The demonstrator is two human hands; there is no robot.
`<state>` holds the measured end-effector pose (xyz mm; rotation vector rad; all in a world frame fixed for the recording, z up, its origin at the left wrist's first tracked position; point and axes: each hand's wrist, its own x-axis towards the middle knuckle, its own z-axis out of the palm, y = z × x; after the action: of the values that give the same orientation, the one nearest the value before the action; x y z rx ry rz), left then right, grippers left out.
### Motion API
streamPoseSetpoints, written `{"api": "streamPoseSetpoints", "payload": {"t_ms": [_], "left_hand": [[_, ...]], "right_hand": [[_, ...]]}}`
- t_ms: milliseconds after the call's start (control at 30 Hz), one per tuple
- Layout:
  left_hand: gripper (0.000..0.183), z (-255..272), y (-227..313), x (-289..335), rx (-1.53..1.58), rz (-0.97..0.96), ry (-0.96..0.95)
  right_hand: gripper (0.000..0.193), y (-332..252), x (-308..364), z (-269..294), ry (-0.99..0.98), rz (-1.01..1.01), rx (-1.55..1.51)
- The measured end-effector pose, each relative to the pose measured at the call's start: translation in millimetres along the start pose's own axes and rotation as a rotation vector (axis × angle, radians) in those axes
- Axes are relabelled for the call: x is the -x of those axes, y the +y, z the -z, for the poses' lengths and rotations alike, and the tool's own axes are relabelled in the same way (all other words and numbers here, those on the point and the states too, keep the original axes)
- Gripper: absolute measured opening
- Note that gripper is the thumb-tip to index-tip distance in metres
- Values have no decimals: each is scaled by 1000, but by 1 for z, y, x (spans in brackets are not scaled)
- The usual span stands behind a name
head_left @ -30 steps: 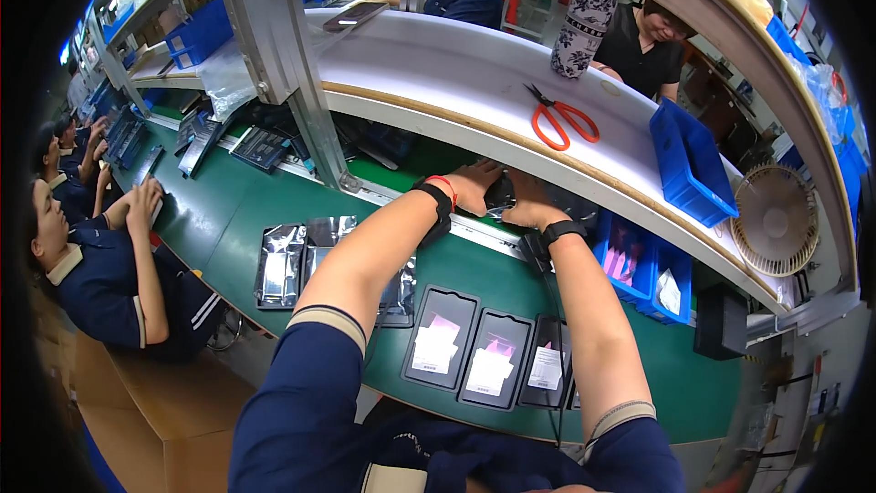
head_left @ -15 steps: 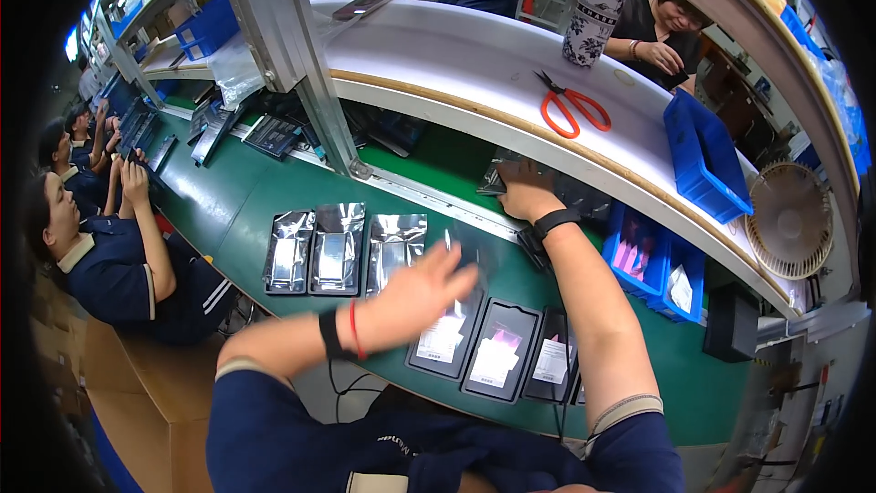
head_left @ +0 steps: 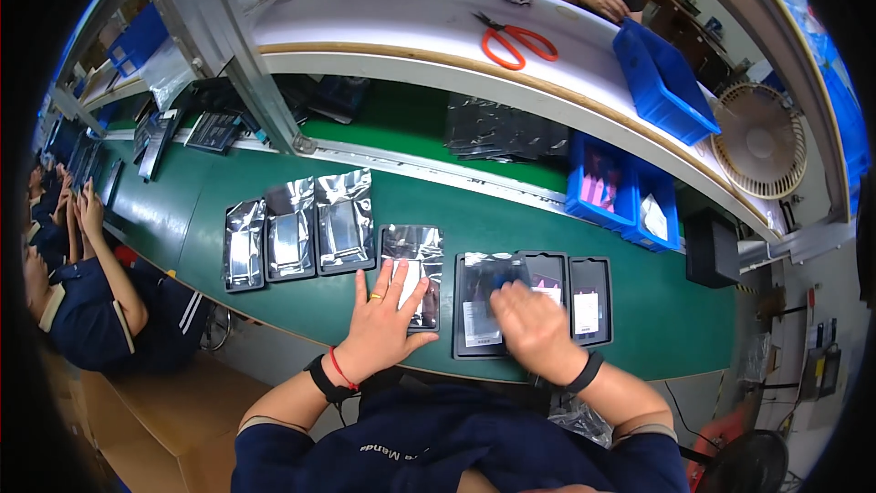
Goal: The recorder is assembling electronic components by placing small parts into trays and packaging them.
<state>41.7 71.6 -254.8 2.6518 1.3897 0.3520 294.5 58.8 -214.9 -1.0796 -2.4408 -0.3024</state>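
Note:
My left hand (head_left: 385, 319) lies flat with its fingers spread on a black tray holding a shiny silver antistatic bag (head_left: 422, 246) and a white label. Slightly blurred, my right hand (head_left: 537, 329) is closed at the edge of a dark see-through antistatic bag (head_left: 488, 276), over a black tray (head_left: 461, 347) with a white label. What its fingertips pinch is partly hidden. To its right are two more black trays with white labels and pink pieces; one tray (head_left: 591, 269) is at the end. Several black trays with silver bags (head_left: 345, 219) stand left of my left hand.
A pile of dark antistatic bags (head_left: 502, 128) lies under the white shelf (head_left: 392, 14). On the shelf are red-handled scissors (head_left: 516, 41) and a blue bin (head_left: 666, 82). Blue bins with pink pieces (head_left: 598, 187) stand below. Co-workers sit left; a person is across the shelf.
My right hand has come back from the bag pile to the trays with a dark bag. My left hand has settled flat on a silver-bagged tray. The whole view has shifted.

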Motion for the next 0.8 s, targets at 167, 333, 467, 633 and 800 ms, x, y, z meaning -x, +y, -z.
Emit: {"api": "streamPoseSetpoints", "payload": {"t_ms": [167, 333, 467, 633, 800], "left_hand": [[95, 13, 42, -6, 186, -152, -89], [86, -26, 66, -12, 213, -225, -26], [76, -26, 63, -23, 163, -222, 12], [75, -11, 37, -24, 116, -165, -30], [77, -13, 27, -19, 112, -124, -25]], "right_hand": [[34, -9, 2, 12, -423, -80, -324], [23, 63, -95, 0, -397, -311, -255], [57, 122, -171, -74, -422, -229, -246], [72, 158, -195, -126, -528, -254, 37], [32, 137, -180, -131, -465, -107, 241]]}}
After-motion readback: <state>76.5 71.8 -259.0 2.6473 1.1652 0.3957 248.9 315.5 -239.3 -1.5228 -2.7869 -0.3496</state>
